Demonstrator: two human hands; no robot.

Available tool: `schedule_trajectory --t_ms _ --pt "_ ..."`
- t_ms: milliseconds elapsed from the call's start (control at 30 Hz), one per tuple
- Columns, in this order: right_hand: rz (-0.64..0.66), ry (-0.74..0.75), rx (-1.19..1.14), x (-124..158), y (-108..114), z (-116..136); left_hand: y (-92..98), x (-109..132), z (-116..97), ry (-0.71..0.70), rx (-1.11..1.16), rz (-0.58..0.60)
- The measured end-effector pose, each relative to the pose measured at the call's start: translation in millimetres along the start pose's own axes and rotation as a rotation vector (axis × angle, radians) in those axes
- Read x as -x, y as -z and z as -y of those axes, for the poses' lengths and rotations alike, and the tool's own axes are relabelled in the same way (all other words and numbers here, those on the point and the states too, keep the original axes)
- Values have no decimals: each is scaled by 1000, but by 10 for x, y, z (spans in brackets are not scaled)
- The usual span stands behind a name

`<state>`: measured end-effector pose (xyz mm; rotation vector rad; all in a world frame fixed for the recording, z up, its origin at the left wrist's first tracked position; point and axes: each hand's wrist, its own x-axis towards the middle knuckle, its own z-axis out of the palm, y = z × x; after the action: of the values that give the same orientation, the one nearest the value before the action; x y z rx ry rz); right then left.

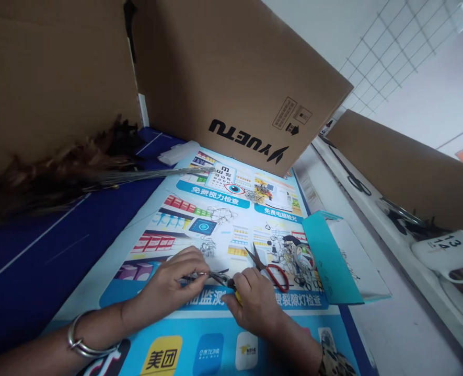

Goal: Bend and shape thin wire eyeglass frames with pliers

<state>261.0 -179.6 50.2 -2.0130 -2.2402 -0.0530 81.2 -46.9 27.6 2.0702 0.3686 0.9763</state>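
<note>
My right hand (253,300) is closed around pliers (219,278), whose yellow handle shows a little under the fingers. The slim metal jaws point left toward my left hand (182,277). Thumb and forefinger of that hand are pinched together at the jaw tips, on a small thing too fine to make out. Beside my right hand lie red-handled scissors (278,277), their blades pointing up and to the left. Small tangled heaps of thin wire pieces (208,247) rest just beyond my left hand.
A large pile of wire loops and dark bits (298,258) lies right of the scissors, against a teal box (329,261). Brown feathers (59,167) on long thin stems lie at the left. Big cardboard boxes (223,68) stand behind the printed mat (188,316).
</note>
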Motion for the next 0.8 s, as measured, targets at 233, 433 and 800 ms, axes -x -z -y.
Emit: schedule_trajectory --t_ms 233,433,800 --pt "12 25 22 -47 24 -33 8 -21 12 -30 9 9" --pt "15 34 -21 -65 -2 -69 0 -20 45 -25 4 17" --pt "40 -2 -171 -108 -62 -138 -27 -74 56 40 11 -8"
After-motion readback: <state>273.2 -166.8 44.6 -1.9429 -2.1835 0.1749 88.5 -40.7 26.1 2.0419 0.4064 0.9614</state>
